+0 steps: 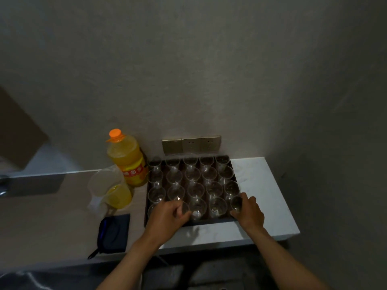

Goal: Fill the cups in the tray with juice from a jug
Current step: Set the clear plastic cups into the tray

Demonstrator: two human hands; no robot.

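**On white counter by plaster wall: clear cups in dark tray, both hands at near row**

Against rough grey plaster wall, on smooth white counter: shallow dark rectangular tray, thin-rimmed, packed with clear plastic cups in neat rows of five. Cups round-mouthed, thin-walled, glinting faintly, all without juice as far as dim light allows.

At tray's near edge, left hand curled round near-row cup second from left, thumb and fingers wrapping transparent wall. At near right corner, right hand gripping corner cup, fingers spread around far side, thumb low against tray's front rim. Both forearms bare, reaching up from bottom of frame.

Just left of tray, on beige stretch of worktop: clear plastic jug, cylindrical, tilted-looking in wide lens, orange juice pooled in lower part only. Behind it, touching or nearly touching tray's left wall, tall juice bottle, translucent, ribbed shoulder, orange cap, yellow-and-red label, mostly full. Crumpled clear wrapping at jug's base.

Nearer front edge, left of tray: small dark soft pouch, rounded, fabric-textured, with short strap trailing over counter lip.

On wall directly behind tray: brushed gold-toned socket plate, three square panels side by side.
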